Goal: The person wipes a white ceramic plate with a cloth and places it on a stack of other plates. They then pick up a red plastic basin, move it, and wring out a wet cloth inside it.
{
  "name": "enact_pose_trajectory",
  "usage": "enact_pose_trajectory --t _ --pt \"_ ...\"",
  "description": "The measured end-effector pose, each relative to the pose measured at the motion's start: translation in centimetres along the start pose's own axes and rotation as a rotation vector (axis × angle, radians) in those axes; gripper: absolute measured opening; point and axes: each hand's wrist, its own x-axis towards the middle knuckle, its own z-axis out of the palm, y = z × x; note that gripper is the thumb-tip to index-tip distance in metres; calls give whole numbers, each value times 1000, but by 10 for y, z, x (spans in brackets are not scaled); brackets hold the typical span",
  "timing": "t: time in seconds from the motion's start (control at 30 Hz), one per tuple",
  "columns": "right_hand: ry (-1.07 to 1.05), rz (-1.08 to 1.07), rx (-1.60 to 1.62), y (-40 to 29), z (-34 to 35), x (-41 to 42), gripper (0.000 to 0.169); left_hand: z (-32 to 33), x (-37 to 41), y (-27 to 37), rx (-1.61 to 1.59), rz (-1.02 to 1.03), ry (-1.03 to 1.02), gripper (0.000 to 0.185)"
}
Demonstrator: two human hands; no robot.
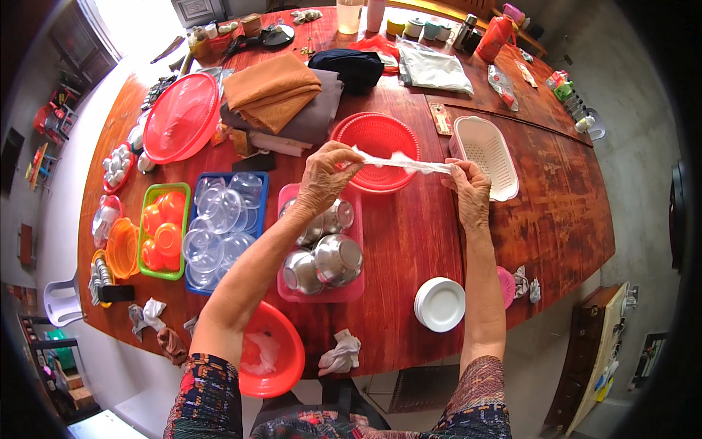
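Observation:
Stretched between my two hands is a thin white strip (pixel 403 161), perhaps cloth or plastic film, with ragged edges. My left hand (pixel 328 174) pinches one end, and my right hand (pixel 470 189) pinches the other. The strip hangs over a red plastic colander basket (pixel 378 131) on the wooden table. Just beyond my right hand lies a white perforated plastic basket (pixel 482 144). Below my left forearm, a pink tray (pixel 321 293) carries several stainless steel bowls (pixel 339 259). A stack of white plates (pixel 440 305) sits left of my right forearm.
A blue basket (pixel 263 189) of clear plastic bowls and a green basket (pixel 143 263) of orange bowls stand at left. Folded orange cloth (pixel 271 88) lies farther back. A red basin (pixel 285 365) and a crumpled white cloth (pixel 341 352) are at the near edge.

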Motion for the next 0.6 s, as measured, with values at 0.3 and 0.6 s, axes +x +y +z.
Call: enact_pose_trajectory --t 0.3,0.6 --pt "204 94 -15 167 -3 -8 8 82 -42 -118 402 -76 -227 7" --pt "180 375 61 190 -22 -42 13 78 -68 -79 747 2 -425 28"
